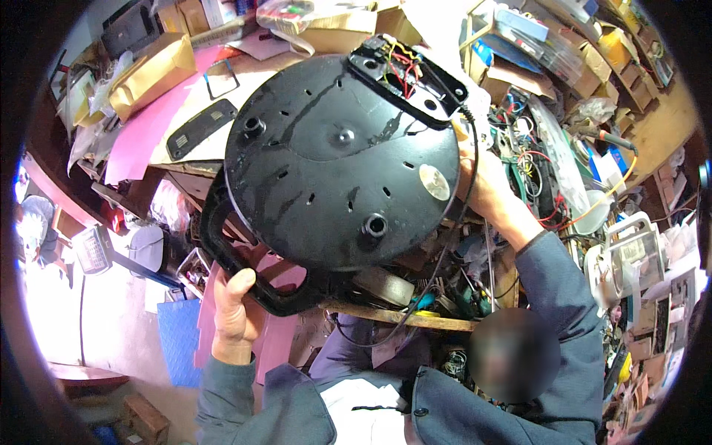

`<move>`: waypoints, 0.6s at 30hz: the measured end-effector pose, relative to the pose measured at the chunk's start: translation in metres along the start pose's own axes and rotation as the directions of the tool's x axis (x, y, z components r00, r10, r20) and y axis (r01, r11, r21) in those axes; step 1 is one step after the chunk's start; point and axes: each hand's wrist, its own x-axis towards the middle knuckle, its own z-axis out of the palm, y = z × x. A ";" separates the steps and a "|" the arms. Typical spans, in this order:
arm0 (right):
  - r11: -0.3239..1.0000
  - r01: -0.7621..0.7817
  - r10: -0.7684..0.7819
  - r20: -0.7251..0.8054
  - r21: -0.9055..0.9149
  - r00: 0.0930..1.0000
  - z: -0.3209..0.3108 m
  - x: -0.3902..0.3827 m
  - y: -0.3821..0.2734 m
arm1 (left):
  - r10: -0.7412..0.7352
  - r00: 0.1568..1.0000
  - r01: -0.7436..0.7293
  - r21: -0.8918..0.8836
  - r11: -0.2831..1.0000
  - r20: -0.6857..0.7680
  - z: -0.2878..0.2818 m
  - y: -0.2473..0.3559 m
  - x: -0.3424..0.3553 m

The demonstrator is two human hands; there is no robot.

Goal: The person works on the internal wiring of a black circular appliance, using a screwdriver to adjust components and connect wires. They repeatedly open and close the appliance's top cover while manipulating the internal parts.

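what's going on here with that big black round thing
A person is holding up a round black appliance with its underside facing the camera. The left hand grips the black handle at the lower edge, and the right hand steadies the opposite rim. At the top, an open compartment exposes red, yellow and black wires, and a thin black cord hangs down from that side. Behind it sits a cluttered workbench with cardboard boxes, tools and loose wires.

Both hands [237, 311] hold black appliance [334, 163]
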 end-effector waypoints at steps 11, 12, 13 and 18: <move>0.815 0.293 -0.242 0.166 -0.499 0.956 -0.003 0.005 0.006 | -0.020 0.991 0.018 -0.017 1.000 -0.130 -0.036 -0.022 -0.010; 0.811 0.297 -0.236 0.181 -0.505 0.955 -0.003 0.006 0.009 | -0.015 0.992 0.012 -0.021 1.000 -0.127 -0.036 -0.023 -0.009; 0.783 0.338 -0.285 0.183 -0.523 0.941 -0.002 0.007 0.014 | -0.005 0.992 0.004 -0.002 1.000 -0.129 -0.037 -0.023 -0.009; 0.822 0.317 -0.270 0.166 -0.473 0.948 -0.005 0.006 0.012 | 0.008 0.991 -0.004 0.033 0.999 -0.136 -0.046 -0.023 -0.014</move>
